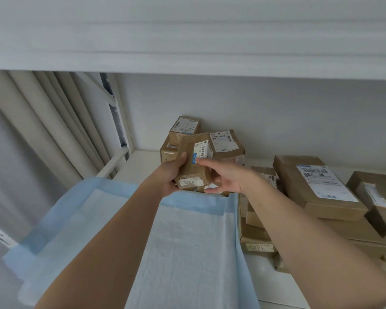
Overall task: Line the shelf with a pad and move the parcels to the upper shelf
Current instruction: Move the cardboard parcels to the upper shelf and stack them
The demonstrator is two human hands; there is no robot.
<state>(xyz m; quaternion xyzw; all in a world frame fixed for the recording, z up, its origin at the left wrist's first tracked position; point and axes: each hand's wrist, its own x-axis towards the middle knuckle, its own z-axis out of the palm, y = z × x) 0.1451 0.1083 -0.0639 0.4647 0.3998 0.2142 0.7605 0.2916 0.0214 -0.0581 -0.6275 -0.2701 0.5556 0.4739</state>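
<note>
Left hand [168,177] grips the small brown kraft-paper parcel with white barcode label [193,162] from below-left, thumb up its left face, fingers under the bottom end. Parcel's long axis runs near-upright, tilted away, held just above the far edge of the light-blue absorbent pad [183,230] lining the white shelf [143,161]. Right hand [226,177] is at the parcel's right side, fingers loosely extended, index tip on the blue sticker; looks like steadying, not gripping. Both arms reach forward. Stacked brown parcels [223,141] sit directly behind. Upper shelf board [187,65] lies straight above; next move likely a lift up and over its front lip.
</note>
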